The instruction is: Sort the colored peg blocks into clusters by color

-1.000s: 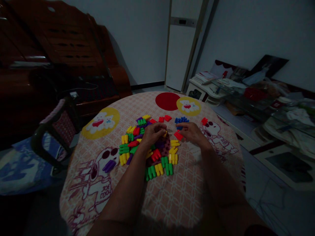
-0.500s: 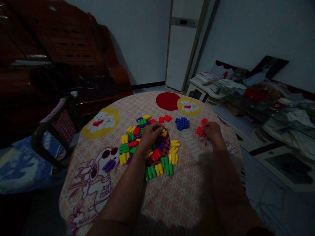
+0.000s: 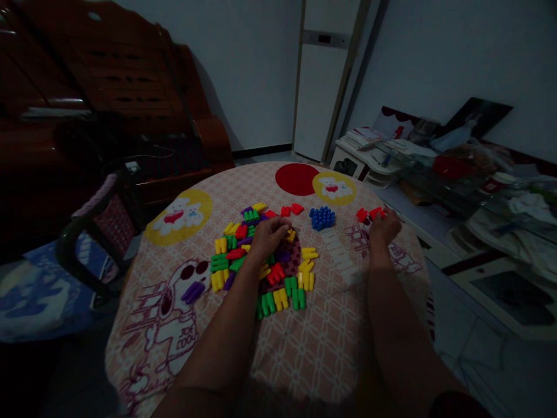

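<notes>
My left hand (image 3: 267, 237) rests over the pile of plastic building blocks, its fingers bent together with the thumb. A yellow building block (image 3: 291, 235) sits right at those fingertips and seems pinched between them. Around the hand lie several green, yellow, red and purple blocks, among them a red block (image 3: 275, 273) near the wrist. At the table's right side my right hand (image 3: 384, 227) is closed on a red building block (image 3: 376, 213), partly covered by the fingers. Just left of it lies another red block (image 3: 361, 215).
A cluster of joined blue blocks (image 3: 322, 218) stands between my hands. One purple block (image 3: 193, 293) lies apart at left. The round table wears a patterned cloth (image 3: 322, 342). A chair (image 3: 93, 232) stands left, and a cluttered cabinet (image 3: 391, 162) stands right.
My right hand has moved slightly away from me and to the right, and the red block at its fingers has shifted up beside the other red one. My left hand has barely moved.
</notes>
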A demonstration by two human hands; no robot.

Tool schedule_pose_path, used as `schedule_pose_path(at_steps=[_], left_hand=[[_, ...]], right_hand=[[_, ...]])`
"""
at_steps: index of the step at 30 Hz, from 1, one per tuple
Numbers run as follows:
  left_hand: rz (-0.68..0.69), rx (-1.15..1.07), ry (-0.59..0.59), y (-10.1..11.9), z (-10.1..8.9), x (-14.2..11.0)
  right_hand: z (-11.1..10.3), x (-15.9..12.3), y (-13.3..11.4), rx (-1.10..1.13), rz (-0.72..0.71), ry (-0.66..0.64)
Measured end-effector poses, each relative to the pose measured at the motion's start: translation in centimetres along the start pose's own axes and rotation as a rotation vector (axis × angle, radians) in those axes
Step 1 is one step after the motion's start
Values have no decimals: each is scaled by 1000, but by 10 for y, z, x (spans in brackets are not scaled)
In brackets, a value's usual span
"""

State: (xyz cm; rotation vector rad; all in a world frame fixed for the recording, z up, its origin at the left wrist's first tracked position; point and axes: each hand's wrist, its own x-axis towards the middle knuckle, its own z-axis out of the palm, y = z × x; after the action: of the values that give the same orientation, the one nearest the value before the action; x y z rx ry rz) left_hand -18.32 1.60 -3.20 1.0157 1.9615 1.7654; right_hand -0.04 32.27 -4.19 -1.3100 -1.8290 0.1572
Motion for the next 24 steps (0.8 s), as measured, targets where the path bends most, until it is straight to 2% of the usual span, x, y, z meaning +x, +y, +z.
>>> schedule_pose_path(at_steps=[5,15,24], left_hand=[[-2,-12,-9,1,1,-1],[-4,9,-10,1,1,-1],[-8,-25,0,5,2,-2]], right_hand=[[8,0,-7,-23,-21,-78],[1,-5,-10,-52,-94,-196],[3,-5,-11,-63,-151,-245]])
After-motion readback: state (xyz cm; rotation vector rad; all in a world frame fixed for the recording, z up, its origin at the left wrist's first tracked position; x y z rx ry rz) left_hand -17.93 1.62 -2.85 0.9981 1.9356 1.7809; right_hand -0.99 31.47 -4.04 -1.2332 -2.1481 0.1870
